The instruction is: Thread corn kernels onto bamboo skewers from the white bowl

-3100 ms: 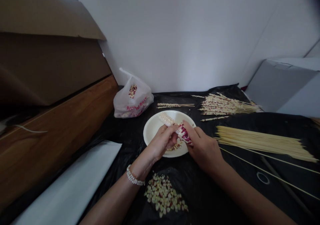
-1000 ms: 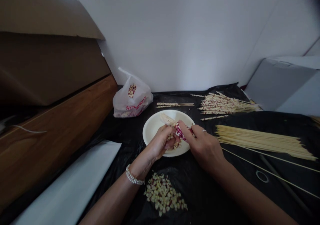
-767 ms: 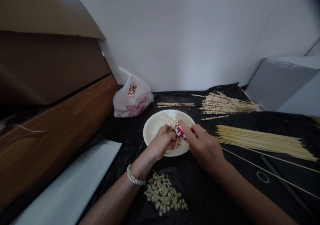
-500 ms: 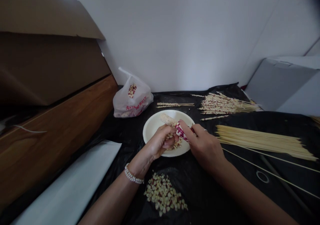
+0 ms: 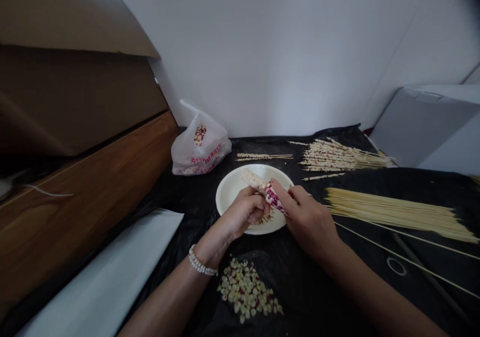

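Both my hands hold a corn cob (image 5: 262, 187) with white and red kernels over a white plate (image 5: 230, 192). My left hand (image 5: 243, 214) is curled round the cob's middle from below, thumb pressed on the kernels. My right hand (image 5: 309, 222) grips the cob's near, red end, index finger laid along it. The far end of the cob is bare of kernels. A few loose kernels lie in the plate under my hands. A pile of loose kernels (image 5: 247, 292) lies on the black sheet near me.
A white plastic bag (image 5: 200, 147) sits behind the plate. Kernel-threaded skewers (image 5: 337, 159) lie at the back, bare bamboo skewers (image 5: 393, 212) to the right. A wooden ledge (image 5: 75, 192) and cardboard box (image 5: 67, 77) rise on the left, a grey box (image 5: 431, 127) at right.
The cob has turned a little in my hands and my left thumb has worked back and forth on the kernels. More of the cob's far end is bare than three seconds ago.
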Available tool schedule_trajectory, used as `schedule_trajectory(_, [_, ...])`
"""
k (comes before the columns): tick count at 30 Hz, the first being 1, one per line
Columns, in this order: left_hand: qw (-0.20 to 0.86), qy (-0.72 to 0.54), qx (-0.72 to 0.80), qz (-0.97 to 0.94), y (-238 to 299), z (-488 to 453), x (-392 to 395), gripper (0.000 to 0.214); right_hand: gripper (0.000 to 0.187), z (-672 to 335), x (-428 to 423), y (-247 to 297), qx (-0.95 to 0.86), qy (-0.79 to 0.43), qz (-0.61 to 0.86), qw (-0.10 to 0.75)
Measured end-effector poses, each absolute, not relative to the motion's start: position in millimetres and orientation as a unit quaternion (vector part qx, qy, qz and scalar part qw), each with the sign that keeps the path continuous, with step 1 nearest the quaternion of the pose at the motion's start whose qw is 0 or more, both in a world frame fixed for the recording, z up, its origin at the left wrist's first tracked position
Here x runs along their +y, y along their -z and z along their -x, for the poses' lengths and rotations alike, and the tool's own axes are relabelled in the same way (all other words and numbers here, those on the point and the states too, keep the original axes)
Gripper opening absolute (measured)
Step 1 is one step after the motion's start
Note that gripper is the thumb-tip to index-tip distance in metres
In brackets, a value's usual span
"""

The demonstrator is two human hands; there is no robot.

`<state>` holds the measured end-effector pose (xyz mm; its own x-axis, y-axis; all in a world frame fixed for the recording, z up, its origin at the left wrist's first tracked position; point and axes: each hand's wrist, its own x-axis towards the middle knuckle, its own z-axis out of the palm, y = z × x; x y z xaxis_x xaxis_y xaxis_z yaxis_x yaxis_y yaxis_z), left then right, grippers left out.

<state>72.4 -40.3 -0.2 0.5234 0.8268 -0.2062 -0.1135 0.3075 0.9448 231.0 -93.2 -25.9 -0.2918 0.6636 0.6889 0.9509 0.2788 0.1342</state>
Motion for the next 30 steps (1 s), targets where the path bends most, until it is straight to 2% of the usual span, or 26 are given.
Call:
schedule_trajectory(2, [0.755,-0.301,0.336,-0.476,-2,-68,-38,0.004,0.046,-232,-93,26,-0.755,0.275,0.531,0.267])
schedule_trajectory(6, [0.763,-0.288,0.340,-0.469,-3,-66,-36,0.033,0.044,-234,-92,23,-0.753,0.316,0.518,0.256])
schedule_trajectory(8, [0.747,-0.295,0.353,-0.481,-2,-68,-37,0.041,0.043,-233,-92,22,-0.755,0.344,0.503,0.244])
schedule_trajectory(15, [0.701,-0.346,0.361,-0.508,-1,-77,-42,0.037,0.048,-233,-92,26,-0.753,0.349,0.498,0.250])
schedule_trajectory(21, [0.671,-0.382,0.384,-0.507,3,-81,-42,0.032,0.051,-230,-91,28,-0.758,0.258,0.531,0.279])
schedule_trajectory(27, [0.674,-0.363,0.367,-0.527,8,-80,-42,0.035,0.057,-230,-91,28,-0.762,0.137,0.563,0.289])
schedule_trajectory(30, [0.662,-0.384,0.374,-0.524,10,-82,-43,0.027,0.061,-231,-90,29,-0.757,0.081,0.566,0.317])
